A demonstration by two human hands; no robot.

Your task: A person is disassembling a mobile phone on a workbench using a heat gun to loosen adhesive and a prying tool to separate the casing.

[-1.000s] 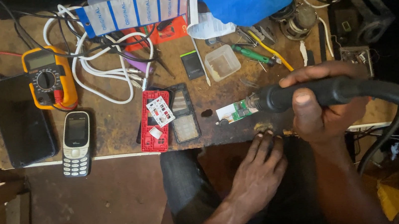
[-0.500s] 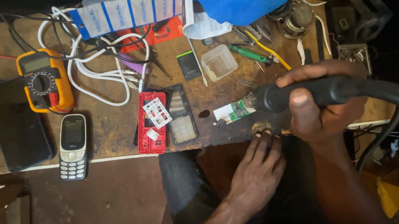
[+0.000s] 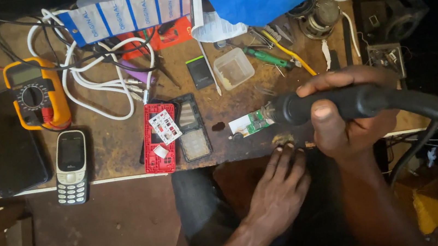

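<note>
The small green circuit board [image 3: 250, 124] lies flat on the worn wooden table [image 3: 117, 145], near the front edge at about five o'clock from the table's middle, with a white patch at its left end and bare green board toward the right, where tiny components show only as specks. The right hand [image 3: 348, 119] is wrapped tight around a thick black hot-air handpiece [image 3: 332, 104], its fingers closed over the barrel and the thumb pressed on top, and the metal nozzle points at nine o'clock, right at the board's right end; whether the tip touches the board is hard to tell from this angle. The left hand [image 3: 281, 187] rests low at the table's front edge, at six o'clock from the board, fingers spread and holding nothing, their tips just under the rim. The board appears unclamped, so a push from the nozzle or a gust of air could slide it toward the dark keypad frame [image 3: 192, 129] and red phone housing [image 3: 159, 138] lying at nine o'clock. Heat held too long in one spot could scorch the board or lift small parts, and the heavy black hose [image 3: 437, 112] trailing off at three o'clock could drag the nozzle off its mark.
</note>
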